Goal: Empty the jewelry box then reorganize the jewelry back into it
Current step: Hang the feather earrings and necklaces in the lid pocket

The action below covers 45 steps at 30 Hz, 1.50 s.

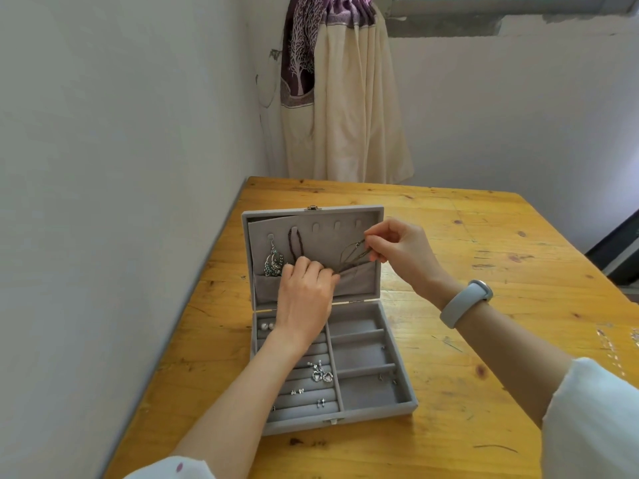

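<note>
While the jewelry box (359,418) sits open on the wooden table (484,236), a thin necklace (351,257) is stretched across its raised lid. One end is pinched by the right hand (397,250), the other is gripped by the left hand (306,292) at the lid pocket. Earrings (320,373) are slotted in the tray, and a grey wristband (465,302) is worn on the right wrist.

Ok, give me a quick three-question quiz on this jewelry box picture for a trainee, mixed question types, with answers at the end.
1. True or false: the jewelry box lid is closed.
2. What does the right hand pinch? A) thin chain necklace B) pearl studs C) lid clasp
3. Which wrist wears the grey band?

Key: 1 false; 2 A; 3 the right wrist. The left hand holds the chain's lower end.
</note>
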{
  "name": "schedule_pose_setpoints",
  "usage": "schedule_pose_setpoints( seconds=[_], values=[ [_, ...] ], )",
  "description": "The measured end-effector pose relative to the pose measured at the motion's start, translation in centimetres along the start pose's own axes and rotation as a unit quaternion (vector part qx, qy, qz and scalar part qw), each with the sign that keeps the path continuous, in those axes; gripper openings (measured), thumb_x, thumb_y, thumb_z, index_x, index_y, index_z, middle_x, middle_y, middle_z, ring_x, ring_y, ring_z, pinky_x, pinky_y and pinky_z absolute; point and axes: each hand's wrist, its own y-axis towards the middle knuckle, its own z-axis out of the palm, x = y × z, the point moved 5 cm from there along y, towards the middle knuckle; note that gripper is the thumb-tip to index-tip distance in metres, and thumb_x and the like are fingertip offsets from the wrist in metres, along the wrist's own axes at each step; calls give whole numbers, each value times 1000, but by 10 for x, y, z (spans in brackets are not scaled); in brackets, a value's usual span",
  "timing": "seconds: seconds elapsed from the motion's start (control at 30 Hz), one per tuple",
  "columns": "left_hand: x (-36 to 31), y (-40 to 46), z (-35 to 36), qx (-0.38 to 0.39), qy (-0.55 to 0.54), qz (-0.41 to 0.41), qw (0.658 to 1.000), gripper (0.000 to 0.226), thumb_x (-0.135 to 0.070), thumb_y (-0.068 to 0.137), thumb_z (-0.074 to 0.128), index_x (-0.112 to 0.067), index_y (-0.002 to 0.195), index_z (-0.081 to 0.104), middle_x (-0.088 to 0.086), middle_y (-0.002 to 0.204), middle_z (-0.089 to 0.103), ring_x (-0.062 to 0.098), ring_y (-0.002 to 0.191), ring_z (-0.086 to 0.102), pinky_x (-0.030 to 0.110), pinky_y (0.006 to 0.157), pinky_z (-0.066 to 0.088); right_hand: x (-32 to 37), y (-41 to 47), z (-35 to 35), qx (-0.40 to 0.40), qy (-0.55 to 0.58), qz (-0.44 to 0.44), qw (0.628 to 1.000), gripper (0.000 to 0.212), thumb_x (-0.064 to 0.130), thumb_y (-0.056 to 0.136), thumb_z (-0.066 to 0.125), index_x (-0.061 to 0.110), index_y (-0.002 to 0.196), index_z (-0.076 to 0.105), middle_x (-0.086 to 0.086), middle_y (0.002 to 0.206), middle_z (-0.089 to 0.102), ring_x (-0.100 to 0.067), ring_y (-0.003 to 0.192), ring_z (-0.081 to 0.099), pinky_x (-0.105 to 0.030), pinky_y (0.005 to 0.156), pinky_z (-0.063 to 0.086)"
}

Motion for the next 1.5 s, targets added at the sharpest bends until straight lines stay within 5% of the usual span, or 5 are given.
schedule_pose_setpoints(
  seconds=[0.27, 0.5, 0.7, 0.87, 1.5],
  values=[
    [4, 10, -8, 45, 43, -117, 991, 40, -25, 82, 40, -11, 56, 66, 5, 64, 56, 26, 67, 51, 36, 65, 23, 8, 0, 17, 10, -157, -152, 976, 15, -5, 82, 58, 3, 91, 66, 2, 80, 60, -6, 71, 53, -7, 69, 43],
    [17, -1, -18, -44, -8, -140, 989, 24, -35, 80, 55, -18, 74, 70, -4, 61, 63, 20, 67, 55, 32, 67, 25, 19, 11, 41, -39, -203, -261, 943, 8, 2, 83, 60, 3, 89, 65, -5, 84, 65, -12, 73, 54, -32, 67, 51],
    [38, 9, -41, -140, -24, -162, 977, 22, -33, 78, 58, -17, 93, 57, 4, 96, 60, 18, 95, 43, 31, 78, 26, 21, 10, 56, -59, -203, -310, 927, 6, 7, 82, 61, 6, 87, 66, -5, 83, 66, -16, 73, 60, -35, 63, 53],
    [52, 35, -30, -75, 10, -163, 984, 61, -45, 75, 51, -14, 127, 44, 8, 131, 51, 26, 126, 32, 46, 98, 19, 30, 10, 61, -82, -205, -336, 916, 20, 20, 85, 54, 9, 86, 70, -4, 83, 68, -19, 76, 63, -30, 64, 52],
    [57, 44, -18, -116, -45, -211, 970, 32, -34, 72, 53, -20, 100, 60, 0, 104, 58, 19, 109, 39, 41, 95, 20, 18, 13, 62, -216, -321, -314, 867, 20, 25, 83, 51, 15, 75, 66, 2, 71, 67, -19, 63, 61, -27, 64, 31]
  ],
)
